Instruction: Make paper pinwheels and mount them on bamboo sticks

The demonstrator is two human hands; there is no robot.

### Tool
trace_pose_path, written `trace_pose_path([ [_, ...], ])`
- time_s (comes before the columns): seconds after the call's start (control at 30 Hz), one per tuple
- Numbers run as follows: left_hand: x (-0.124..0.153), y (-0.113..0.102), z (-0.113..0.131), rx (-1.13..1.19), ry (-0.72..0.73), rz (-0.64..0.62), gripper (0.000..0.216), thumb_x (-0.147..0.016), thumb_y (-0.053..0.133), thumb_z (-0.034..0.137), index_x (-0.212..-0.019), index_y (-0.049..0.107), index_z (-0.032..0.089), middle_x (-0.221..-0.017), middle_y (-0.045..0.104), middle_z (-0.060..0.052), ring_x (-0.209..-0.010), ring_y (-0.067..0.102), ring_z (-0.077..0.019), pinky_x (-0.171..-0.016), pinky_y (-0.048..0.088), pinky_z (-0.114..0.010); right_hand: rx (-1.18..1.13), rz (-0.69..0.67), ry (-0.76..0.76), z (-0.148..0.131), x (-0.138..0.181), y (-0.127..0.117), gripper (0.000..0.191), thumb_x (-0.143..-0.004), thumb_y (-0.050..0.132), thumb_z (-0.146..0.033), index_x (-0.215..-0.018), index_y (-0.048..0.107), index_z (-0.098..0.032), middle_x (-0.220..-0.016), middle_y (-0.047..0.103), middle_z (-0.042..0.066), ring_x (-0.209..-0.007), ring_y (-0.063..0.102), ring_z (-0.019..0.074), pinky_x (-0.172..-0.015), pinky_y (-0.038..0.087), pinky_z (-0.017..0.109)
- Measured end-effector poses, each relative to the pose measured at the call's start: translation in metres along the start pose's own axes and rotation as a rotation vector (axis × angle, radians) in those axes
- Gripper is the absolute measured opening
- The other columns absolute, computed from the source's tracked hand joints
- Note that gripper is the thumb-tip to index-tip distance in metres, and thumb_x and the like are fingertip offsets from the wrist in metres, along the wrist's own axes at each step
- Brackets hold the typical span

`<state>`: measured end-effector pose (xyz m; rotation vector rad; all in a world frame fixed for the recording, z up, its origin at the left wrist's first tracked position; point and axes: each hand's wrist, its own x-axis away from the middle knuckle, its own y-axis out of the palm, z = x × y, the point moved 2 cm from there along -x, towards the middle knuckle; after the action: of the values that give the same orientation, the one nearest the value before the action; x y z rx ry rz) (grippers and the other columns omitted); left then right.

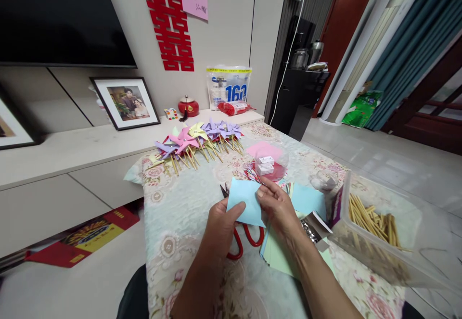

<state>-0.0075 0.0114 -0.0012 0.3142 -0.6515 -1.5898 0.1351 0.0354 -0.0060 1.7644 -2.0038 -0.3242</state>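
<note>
Both hands hold one light blue paper square above the flowered tablecloth. My left hand pinches its lower left edge. My right hand pinches its right edge near the top. Red-handled scissors lie on the cloth under the paper, blades pointing away. A stack of pale green and blue paper sheets lies under my right wrist.
Several finished paper pinwheels on wooden sticks lie at the table's far end. A clear plastic box of wooden sticks stands at the right. A clear round tub with pink paper sits behind the hands. A low cabinet runs along the left.
</note>
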Motion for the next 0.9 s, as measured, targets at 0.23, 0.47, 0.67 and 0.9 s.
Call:
trace_pose_path([
  [0.23, -0.004, -0.011, -0.001, -0.107, 0.017, 0.086, 0.036, -0.060, 0.085, 0.026, -0.090, 0.074, 0.011, -0.074, 0.075, -0.006, -0.061, 0.063, -0.0153, -0.064, 0.052, -0.027, -0.022, -0.016, -0.041, -0.007, 0.002, 0.002, 0.080, -0.051, 0.089, -0.015, -0.126, 0.060, -0.017, -0.058, 0.047, -0.013, -0.049, 0.044, 0.0053, -0.050, 0.035, 0.019],
  [0.47, -0.010, -0.018, -0.005, -0.139, 0.091, 0.198, 0.029, -0.060, 0.083, 0.025, -0.083, 0.070, 0.015, -0.065, 0.072, -0.001, -0.054, 0.061, -0.0133, -0.059, 0.050, -0.025, 0.013, -0.004, -0.039, -0.009, 0.001, 0.003, 0.072, -0.047, 0.087, -0.016, -0.115, 0.066, -0.017, -0.069, 0.066, -0.005, -0.063, 0.061, 0.0122, -0.062, 0.049, 0.025],
  [0.67, -0.010, -0.019, -0.003, -0.174, 0.146, 0.224, 0.020, -0.057, 0.078, 0.019, -0.076, 0.072, 0.016, -0.056, 0.066, 0.001, -0.052, 0.057, -0.0124, -0.057, 0.046, -0.024, 0.030, 0.000, -0.082, -0.011, 0.001, 0.002, 0.056, -0.049, 0.082, -0.011, -0.103, 0.072, -0.019, -0.075, 0.069, -0.004, -0.061, 0.060, 0.0113, -0.058, 0.045, 0.023],
  [0.9, -0.007, -0.020, 0.008, -0.536, 0.480, 0.157, 0.017, -0.064, 0.061, 0.010, -0.068, 0.076, 0.019, -0.082, 0.069, -0.003, -0.071, 0.061, -0.0148, -0.060, 0.045, -0.023, 0.083, 0.052, -0.182, -0.022, -0.001, -0.011, 0.043, -0.073, 0.075, -0.044, -0.109, 0.073, -0.020, -0.095, 0.075, 0.007, -0.086, 0.064, 0.0227, -0.071, 0.048, 0.032],
])
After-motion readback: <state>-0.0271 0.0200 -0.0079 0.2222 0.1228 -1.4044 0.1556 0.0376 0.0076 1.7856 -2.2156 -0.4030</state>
